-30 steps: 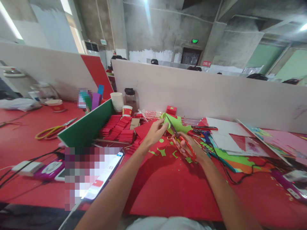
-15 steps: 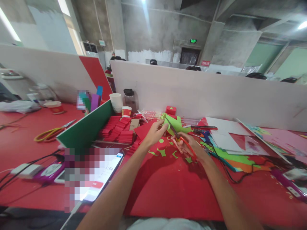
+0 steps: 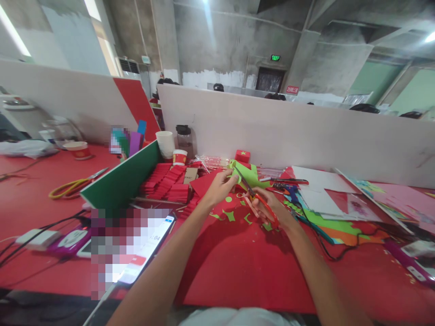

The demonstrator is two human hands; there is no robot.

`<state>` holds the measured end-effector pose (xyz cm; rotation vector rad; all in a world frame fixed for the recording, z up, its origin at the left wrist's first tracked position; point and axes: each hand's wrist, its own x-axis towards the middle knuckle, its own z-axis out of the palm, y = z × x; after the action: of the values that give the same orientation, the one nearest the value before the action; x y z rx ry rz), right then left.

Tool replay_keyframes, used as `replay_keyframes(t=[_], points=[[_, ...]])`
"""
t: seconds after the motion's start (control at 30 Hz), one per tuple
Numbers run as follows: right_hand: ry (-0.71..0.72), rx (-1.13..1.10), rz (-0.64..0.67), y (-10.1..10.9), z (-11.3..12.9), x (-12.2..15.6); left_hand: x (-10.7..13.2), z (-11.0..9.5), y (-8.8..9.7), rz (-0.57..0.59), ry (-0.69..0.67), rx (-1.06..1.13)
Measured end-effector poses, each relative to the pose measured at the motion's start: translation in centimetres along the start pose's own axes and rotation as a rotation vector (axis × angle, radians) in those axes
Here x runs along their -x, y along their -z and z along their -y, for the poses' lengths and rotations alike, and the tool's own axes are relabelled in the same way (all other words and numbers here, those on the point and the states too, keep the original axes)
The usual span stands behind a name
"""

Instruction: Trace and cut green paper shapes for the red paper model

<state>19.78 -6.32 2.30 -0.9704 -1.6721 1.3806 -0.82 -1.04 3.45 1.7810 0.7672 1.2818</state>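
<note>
My left hand (image 3: 223,184) pinches a small piece of light green paper between thumb and fingers. Closed around the handles of orange-red scissors (image 3: 266,204) is my right hand (image 3: 267,203). The dark blades point up and left, and their tips meet the paper by my left fingertips. A larger curled sheet of green paper (image 3: 256,174) lies just behind the blades; I cannot tell whether it joins the held piece. Below both hands, several green paper scraps (image 3: 230,216) are scattered on the red table (image 3: 244,271), with a small green disc (image 3: 229,199) among them.
Stacks of folded red paper (image 3: 166,183) lie left of my hands, beside paper cups (image 3: 165,144) and a bottle (image 3: 184,138). A lit phone (image 3: 149,246) rests near my left forearm. White sheets (image 3: 321,199) and coloured paper lie right. A green divider (image 3: 122,181) stands at left.
The scissors' blades look slightly nearer together at the green paper. Both hands stay in almost the same place.
</note>
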Motion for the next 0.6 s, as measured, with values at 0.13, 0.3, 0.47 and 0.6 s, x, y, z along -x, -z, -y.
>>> replay_keyframes(t=[0.13, 0.3, 0.47, 0.6], points=[[0.009, -0.013, -0.022, -0.2, 0.04, 0.0, 0.03, -0.24, -0.04, 0.0, 0.018, 0.04], [0.028, -0.01, -0.054, -0.37, -0.15, -0.11, 0.04, -0.36, -0.19, 0.002, 0.061, 0.057], [0.059, -0.015, -0.046, -0.29, -0.55, -0.34, 0.05, -0.46, -0.22, -0.023, 0.055, 0.079], [0.073, -0.043, -0.016, -0.29, -0.92, -0.4, 0.06, -0.47, -0.28, -0.046, 0.037, 0.079]])
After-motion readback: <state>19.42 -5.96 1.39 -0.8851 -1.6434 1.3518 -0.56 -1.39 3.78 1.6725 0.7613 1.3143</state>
